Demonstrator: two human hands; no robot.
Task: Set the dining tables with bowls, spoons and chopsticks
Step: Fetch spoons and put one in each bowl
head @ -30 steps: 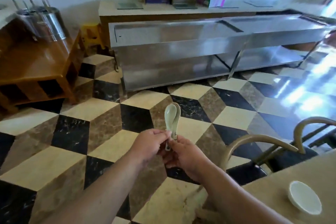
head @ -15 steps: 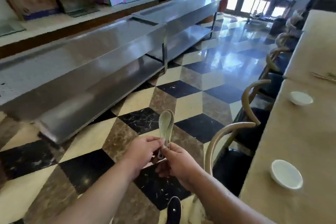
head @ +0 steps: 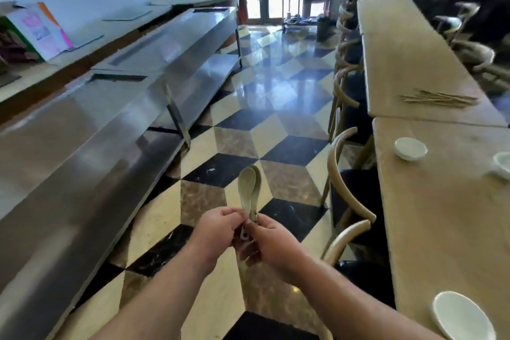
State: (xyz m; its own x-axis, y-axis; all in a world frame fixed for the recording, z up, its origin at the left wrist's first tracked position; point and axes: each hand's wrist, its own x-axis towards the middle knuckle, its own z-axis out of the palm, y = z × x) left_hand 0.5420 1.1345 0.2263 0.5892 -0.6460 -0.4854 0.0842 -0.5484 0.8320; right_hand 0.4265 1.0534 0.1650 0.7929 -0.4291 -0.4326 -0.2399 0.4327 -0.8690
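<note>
While three white bowls [head: 410,148] sit on the near counter [head: 441,229], no spoons lie beside them and the chopsticks [head: 438,98] lie in one loose pile on the far counter [head: 400,63], so most of the setting looks left to do. Both hands pinch shut on two nested green soup spoons [head: 249,188] held upright over the floor beside the chairs, left hand [head: 218,232] and right hand [head: 271,243] fingertips closed on the handles, apparently about to separate them.

A restaurant dining hall. Long tables [head: 408,63] with chairs [head: 345,201] line one side. A steel serving counter [head: 138,69] faces them.
</note>
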